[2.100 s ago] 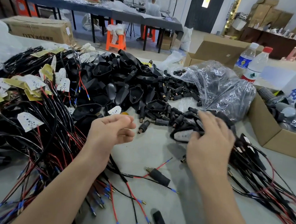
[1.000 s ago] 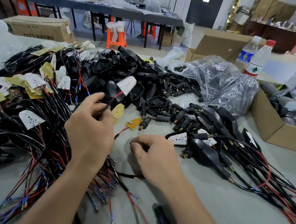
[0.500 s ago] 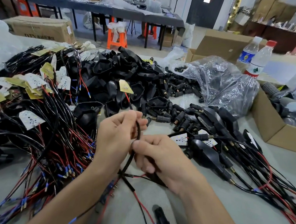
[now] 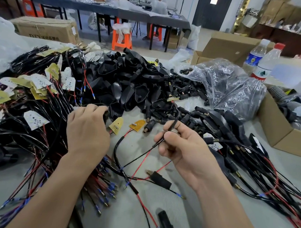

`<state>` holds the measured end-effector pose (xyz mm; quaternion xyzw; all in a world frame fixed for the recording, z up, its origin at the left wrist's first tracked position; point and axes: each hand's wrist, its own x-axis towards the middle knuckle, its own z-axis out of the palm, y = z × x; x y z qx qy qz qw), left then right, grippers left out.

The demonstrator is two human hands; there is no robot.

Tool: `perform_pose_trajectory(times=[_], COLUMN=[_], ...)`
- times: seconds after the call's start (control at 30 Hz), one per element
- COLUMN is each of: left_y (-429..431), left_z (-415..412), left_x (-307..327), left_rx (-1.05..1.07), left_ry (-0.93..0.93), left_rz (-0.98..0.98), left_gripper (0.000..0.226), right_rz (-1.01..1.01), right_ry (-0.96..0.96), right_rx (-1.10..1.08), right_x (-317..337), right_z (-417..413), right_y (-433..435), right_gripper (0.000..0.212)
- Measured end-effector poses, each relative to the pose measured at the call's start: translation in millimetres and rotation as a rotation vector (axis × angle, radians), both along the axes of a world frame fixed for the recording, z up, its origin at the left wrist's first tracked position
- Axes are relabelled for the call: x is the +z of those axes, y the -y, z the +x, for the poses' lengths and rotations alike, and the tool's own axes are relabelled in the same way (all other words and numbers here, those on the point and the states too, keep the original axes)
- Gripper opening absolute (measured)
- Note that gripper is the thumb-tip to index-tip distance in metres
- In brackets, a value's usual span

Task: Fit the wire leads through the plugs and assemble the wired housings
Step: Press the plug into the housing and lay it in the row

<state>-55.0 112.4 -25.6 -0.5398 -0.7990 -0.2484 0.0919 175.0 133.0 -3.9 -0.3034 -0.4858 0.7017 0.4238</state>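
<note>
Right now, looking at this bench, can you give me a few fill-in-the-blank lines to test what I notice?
The hand pinching the cable is the person's ____ one.
The right bottle of the two has a ____ cap.
The stool beyond the bench is ____.
Missing words: right; red; orange.

Water bottles (image 4: 265, 64), orange stool (image 4: 120, 39)
</note>
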Motion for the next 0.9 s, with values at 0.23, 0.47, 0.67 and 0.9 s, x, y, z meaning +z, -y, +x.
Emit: perform_pose_trajectory(times=[0.23, 0.47, 0.67, 0.9], left_y=[4.4, 7.8, 8.9, 7.4], left_z=[23.3, 42.5, 36.9, 45.9], left_x=[15.2, 11.4, 10.1, 11.0], left_rx=[-0.214, -0.59, -0.848, -0.735], left_ry=[0.495, 0.661, 0.643, 1.206], left_rz=[0.407, 0.2, 0.04, 0.284], left_gripper=[0.063, 0.052, 0.086, 0.094], right_rz=[0.064, 0.229, 0.286, 0.117], right_ry=[0.035, 0.206, 0.316, 0.068], right_rx=[-0.042, -0.207, -0.179, -0.254], right_x=[-1.7, -9.9, -12.3, -5.4], right_z=[-1.1, -10.8, -8.2, -13.1], right_y=[-1.4, -5.6, -4.3, -3.7], right_gripper=[0.024, 0.025, 0.013, 0.014])
